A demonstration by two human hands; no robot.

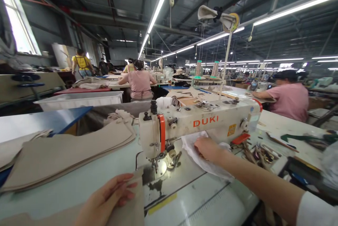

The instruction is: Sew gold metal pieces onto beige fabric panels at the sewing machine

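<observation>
My left hand (105, 201) lies near the table's front edge, fingers closed on a piece of tan fabric (132, 205) that reaches toward the needle (156, 164) of a white DUKI sewing machine (200, 122). My right hand (207, 148) reaches under the machine's arm and rests on a white cloth (195, 153) on the machine bed, fingers curled down onto it.
A stack of tan fabric pieces (68, 152) lies at the left of the table. Scissors and small tools (260, 152) lie right of the machine. Thread cones (198, 69) stand behind it. Other people in pink shirts (289, 99) work at benches beyond.
</observation>
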